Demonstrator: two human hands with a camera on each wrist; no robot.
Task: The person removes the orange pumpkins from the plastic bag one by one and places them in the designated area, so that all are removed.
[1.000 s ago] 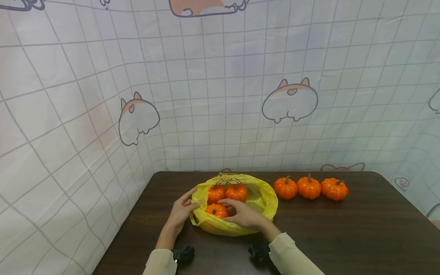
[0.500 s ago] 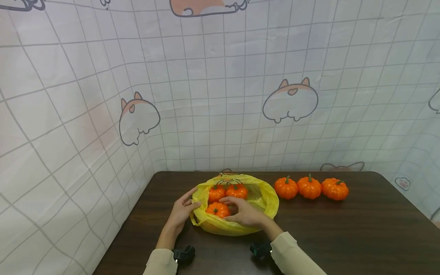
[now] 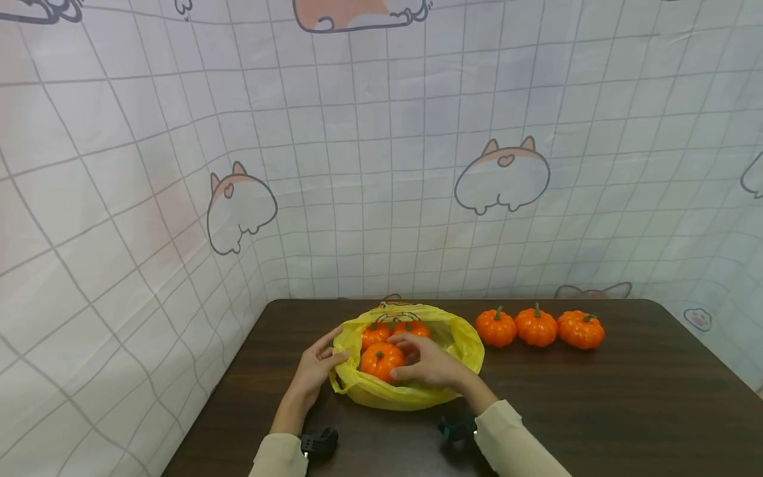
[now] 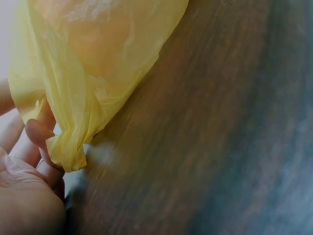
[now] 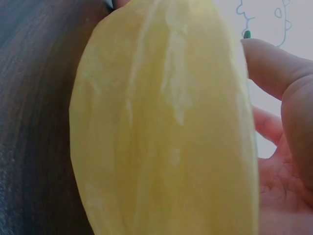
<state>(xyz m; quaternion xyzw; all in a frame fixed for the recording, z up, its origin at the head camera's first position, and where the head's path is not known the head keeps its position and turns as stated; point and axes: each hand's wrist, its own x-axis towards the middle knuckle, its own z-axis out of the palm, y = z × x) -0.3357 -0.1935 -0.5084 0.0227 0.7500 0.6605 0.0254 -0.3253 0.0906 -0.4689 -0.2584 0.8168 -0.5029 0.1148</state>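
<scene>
A yellow plastic bag (image 3: 411,397) lies with its mouth open on the dark table. My left hand (image 3: 312,372) holds the bag's left rim; in the left wrist view the thumb (image 4: 38,133) lies against the gathered yellow plastic. My right hand (image 3: 434,366) reaches over the bag's mouth and grips a small orange pumpkin (image 3: 378,362) near the front rim. Behind it in the bag sit two more pumpkins, one on the left (image 3: 373,335) and one partly behind my right fingers (image 3: 415,326). The bag wall (image 5: 166,122) hides the held pumpkin in the right wrist view.
Right of the bag, three orange pumpkins stand in a row on the table: a left one (image 3: 496,327), a middle one (image 3: 536,326) and a right one (image 3: 581,329). A patterned white cloth (image 3: 405,165) hangs behind the table (image 3: 626,397) and along its left side.
My right hand has risen slightly and moved a little right, with the front pumpkin coming up so more of it shows. My left hand has stayed at the bag's rim.
</scene>
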